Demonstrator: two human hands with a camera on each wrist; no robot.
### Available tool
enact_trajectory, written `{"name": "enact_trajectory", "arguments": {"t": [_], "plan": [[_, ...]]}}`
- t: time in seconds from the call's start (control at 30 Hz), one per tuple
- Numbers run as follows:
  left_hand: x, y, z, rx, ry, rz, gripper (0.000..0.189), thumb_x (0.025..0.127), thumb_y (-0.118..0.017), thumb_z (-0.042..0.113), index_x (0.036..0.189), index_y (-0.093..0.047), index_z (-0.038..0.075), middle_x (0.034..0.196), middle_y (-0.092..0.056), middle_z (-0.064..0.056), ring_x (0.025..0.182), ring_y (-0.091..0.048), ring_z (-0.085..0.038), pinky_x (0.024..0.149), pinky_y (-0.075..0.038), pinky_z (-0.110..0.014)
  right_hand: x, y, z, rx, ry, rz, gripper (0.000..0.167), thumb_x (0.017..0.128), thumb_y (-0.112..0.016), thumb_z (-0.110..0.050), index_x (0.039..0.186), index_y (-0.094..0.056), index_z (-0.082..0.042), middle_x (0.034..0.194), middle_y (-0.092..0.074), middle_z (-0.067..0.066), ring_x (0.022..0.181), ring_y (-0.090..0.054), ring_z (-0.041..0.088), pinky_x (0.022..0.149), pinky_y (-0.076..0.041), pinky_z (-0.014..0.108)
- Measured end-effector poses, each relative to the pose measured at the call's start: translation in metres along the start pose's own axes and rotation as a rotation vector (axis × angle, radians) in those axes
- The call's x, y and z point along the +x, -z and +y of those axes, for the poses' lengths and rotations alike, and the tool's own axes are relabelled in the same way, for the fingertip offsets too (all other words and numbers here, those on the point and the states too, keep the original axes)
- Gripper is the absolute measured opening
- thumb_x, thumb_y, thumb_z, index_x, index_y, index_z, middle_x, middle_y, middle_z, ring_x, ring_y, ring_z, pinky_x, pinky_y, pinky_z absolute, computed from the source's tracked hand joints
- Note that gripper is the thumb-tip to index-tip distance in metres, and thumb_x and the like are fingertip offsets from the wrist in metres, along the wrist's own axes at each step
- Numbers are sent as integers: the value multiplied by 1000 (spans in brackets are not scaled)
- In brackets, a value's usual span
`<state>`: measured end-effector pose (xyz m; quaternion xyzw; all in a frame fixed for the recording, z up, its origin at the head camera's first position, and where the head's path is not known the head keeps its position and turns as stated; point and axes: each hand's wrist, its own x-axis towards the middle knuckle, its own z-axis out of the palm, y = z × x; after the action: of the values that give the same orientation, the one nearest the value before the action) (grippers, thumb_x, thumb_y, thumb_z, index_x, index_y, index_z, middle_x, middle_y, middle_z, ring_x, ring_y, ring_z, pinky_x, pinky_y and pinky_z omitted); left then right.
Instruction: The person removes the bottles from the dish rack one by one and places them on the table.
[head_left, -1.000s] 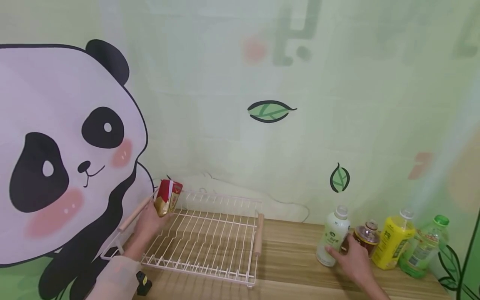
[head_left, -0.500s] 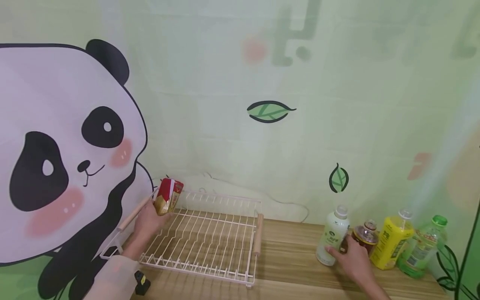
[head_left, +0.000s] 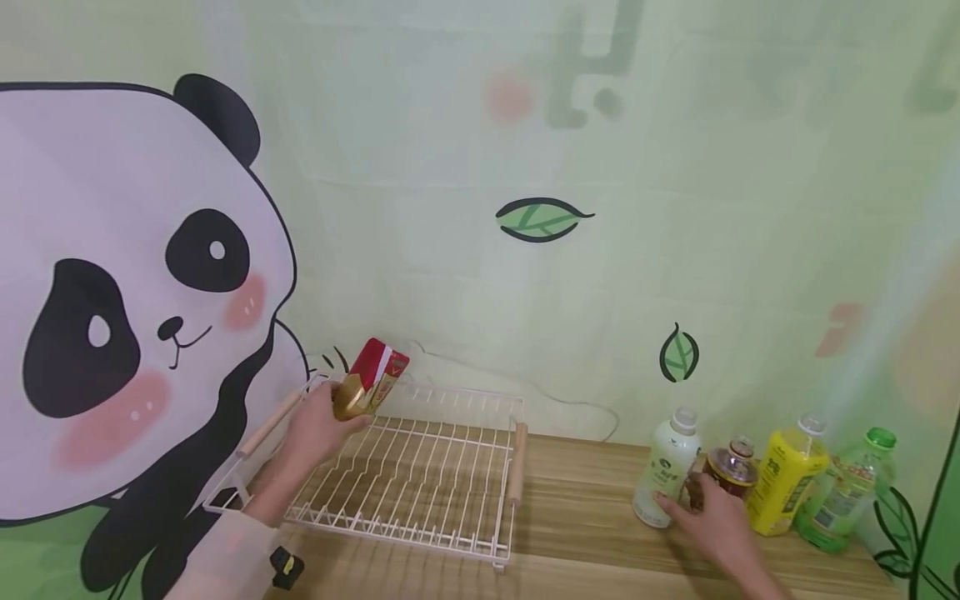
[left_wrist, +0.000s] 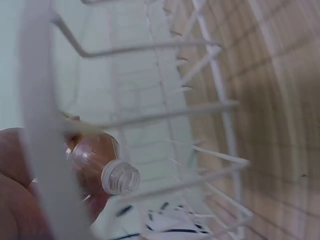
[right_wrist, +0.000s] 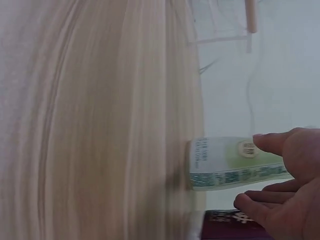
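Observation:
In the head view, my left hand [head_left: 318,425] grips a clear bottle [head_left: 371,379] with a red and gold label, tilted above the left side of a white wire dish rack [head_left: 420,492]. The left wrist view shows its bare threaded neck [left_wrist: 121,177] pointing down, seen through the rack's bars. On the right, a white and green bottle [head_left: 666,471] stands upright on the table. My right hand [right_wrist: 295,185] is beside it, thumb at its label, fingers spread loosely toward a dark brown bottle [head_left: 727,475].
A yellow bottle [head_left: 789,479] and a green-capped bottle [head_left: 847,492] stand farther right on the wooden table [head_left: 585,517]. Wooden handles [head_left: 517,464] flank the rack. A printed cloth [head_left: 420,167] hangs close behind. A small black object [head_left: 287,567] is near the left sleeve.
My left hand has moved right and slightly up, lifting the red and gold bottle and tilting it more. The right hand has shifted slightly away from the white and green bottle.

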<state>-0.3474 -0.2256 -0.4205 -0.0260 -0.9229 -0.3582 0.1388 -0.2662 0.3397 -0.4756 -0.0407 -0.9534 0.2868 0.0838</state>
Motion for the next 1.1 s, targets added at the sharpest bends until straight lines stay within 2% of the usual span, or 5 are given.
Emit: {"name": "enact_trajectory", "arguments": {"t": [0.23,0.43,0.63,0.87,1.1], "plan": [[-11,-2,41,14,-80,-62,76,91,-87,22,149,-47,-6,136,-62,-27,113,-67,-40,90,-60,-55,-15,28,-17,-61,102,94,68,95,-80,-33,137,-53,13,126,-64,38,105,-67,48,84,-59,59],[-26,-10,83,-17,-198,-107,79,86,-92,23,148,-50,-2,135,-64,-19,111,-67,-33,87,-62,-48,-20,60,-42,-68,225,197,77,97,-79,-34,145,-46,16,138,-56,41,119,-59,59,91,-53,68],[-41,-21,116,75,-336,-93,78,81,-95,27,144,-57,3,131,-65,-11,107,-65,-25,85,-62,-38,-27,82,-71,-59,338,279,84,95,-81,-41,152,-45,8,146,-54,33,120,-59,53,90,-51,69],[-53,-29,145,162,-456,-110,76,79,-97,29,143,-61,9,127,-65,-3,103,-59,-19,81,-55,-32,-33,80,-108,-81,577,327,87,82,-94,-27,152,-49,0,146,-58,24,122,-60,45,95,-53,66],[-63,-40,170,245,-585,-109,72,79,-97,34,139,-63,13,121,-65,2,104,-56,-20,82,-56,-33,-34,63,-137,-127,732,309,96,76,-98,-28,155,-48,-4,150,-55,18,132,-57,39,95,-58,56]]}}
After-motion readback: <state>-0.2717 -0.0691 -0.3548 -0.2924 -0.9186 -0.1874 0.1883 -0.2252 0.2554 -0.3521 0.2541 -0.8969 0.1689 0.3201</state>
